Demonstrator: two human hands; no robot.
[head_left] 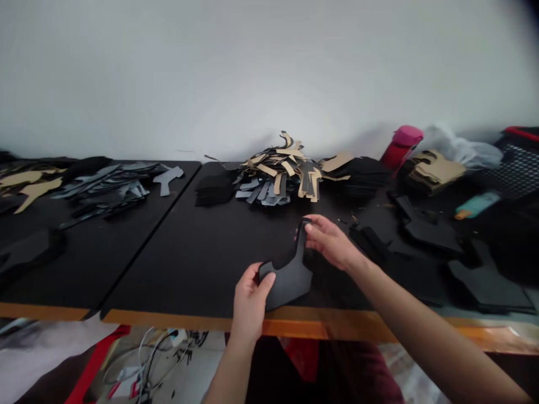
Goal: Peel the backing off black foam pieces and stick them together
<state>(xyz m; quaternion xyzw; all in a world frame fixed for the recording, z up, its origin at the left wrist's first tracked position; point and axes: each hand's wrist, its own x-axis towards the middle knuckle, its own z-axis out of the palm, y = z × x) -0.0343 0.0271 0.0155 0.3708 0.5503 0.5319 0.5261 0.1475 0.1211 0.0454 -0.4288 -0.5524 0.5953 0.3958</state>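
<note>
Left hand curls around the wide end of a black cut-out, thumb on top, while the right hand pinches its narrow tip, fingers nearly closed. Held at both ends, the limp piece keeps its outline, just above the table's orange edge. (Tan and grey cut pieces sit heaped beyond, apart from the black stack, apparently sorted by kind.)
</note>
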